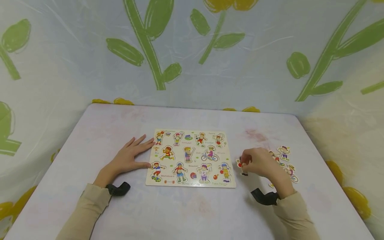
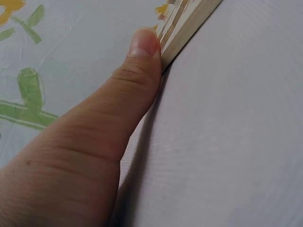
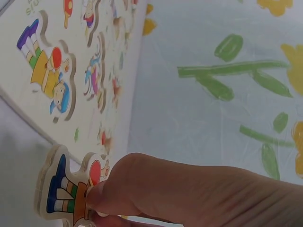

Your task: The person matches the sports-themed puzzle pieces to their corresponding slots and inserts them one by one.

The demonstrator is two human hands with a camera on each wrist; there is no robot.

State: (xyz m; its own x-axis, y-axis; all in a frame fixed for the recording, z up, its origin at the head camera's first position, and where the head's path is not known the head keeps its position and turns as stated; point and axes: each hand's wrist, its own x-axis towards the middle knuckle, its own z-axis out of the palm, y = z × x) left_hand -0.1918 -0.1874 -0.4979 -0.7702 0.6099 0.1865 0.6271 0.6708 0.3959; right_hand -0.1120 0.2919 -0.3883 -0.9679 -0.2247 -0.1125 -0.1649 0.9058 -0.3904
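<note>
A wooden peg-less picture puzzle board (image 1: 180,153) with sports figures lies flat at the middle of the table. My left hand (image 1: 129,156) spreads its fingers along the board's left edge. Its thumb (image 2: 144,45) touches the board's side in the left wrist view. Beside the board's right edge, my right hand (image 1: 261,163) pinches a wooden puzzle piece (image 3: 59,194) between thumb and finger. The piece shows a figure with dark blue shoes and a red paddle; the hand covers its upper part. A matching table tennis picture (image 3: 49,75) is on the board.
Several loose puzzle pieces (image 1: 284,152) lie in a group right of my right hand, partly hidden by the wrist. Each wrist wears a black camera mount (image 1: 119,189). A flowered curtain (image 1: 192,90) rises behind the table (image 1: 168,213) and along both sides.
</note>
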